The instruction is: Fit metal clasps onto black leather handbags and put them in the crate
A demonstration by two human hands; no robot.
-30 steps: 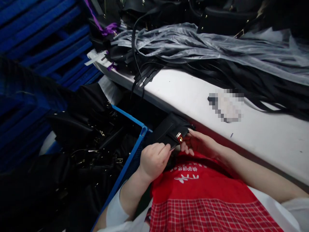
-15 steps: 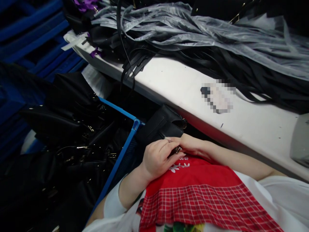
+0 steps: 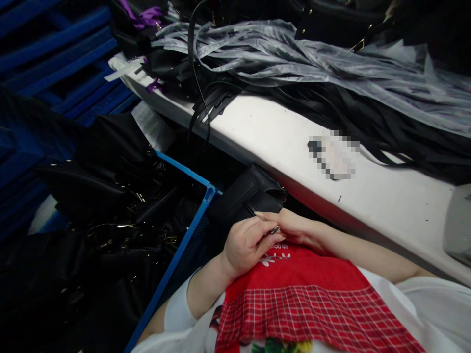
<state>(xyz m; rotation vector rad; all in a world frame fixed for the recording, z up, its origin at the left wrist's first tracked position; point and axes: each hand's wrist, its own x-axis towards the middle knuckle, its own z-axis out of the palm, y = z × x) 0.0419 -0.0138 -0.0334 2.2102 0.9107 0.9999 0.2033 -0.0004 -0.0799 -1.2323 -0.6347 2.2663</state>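
Observation:
A black bag (image 3: 247, 193) with a flat front and a flap lies close to my body, beside the table edge. My right hand (image 3: 292, 223) is closed on its near edge, fingers reaching over the black material. My left hand (image 3: 245, 245) meets it there, thumb and fingers pinched at a small metal fitting (image 3: 274, 229). Whether the fitting is a clasp or a buckle I cannot tell, since fingers cover most of it. Below both hands is my red apron (image 3: 305, 269).
A white table (image 3: 268, 122) runs diagonally, carrying black straps (image 3: 342, 108), clear plastic wrapping (image 3: 272, 49) and a pixelated object (image 3: 334, 157). Left of me, a blue crate (image 3: 187, 166) borders piled black bags (image 3: 103, 191) with metal hardware. Blue stacked frames (image 3: 66, 49) stand farther left.
The whole view has shifted a little, so everything sits slightly lower. Both hands stay together at the bag's near edge, and the metal fitting shows at a slightly different angle.

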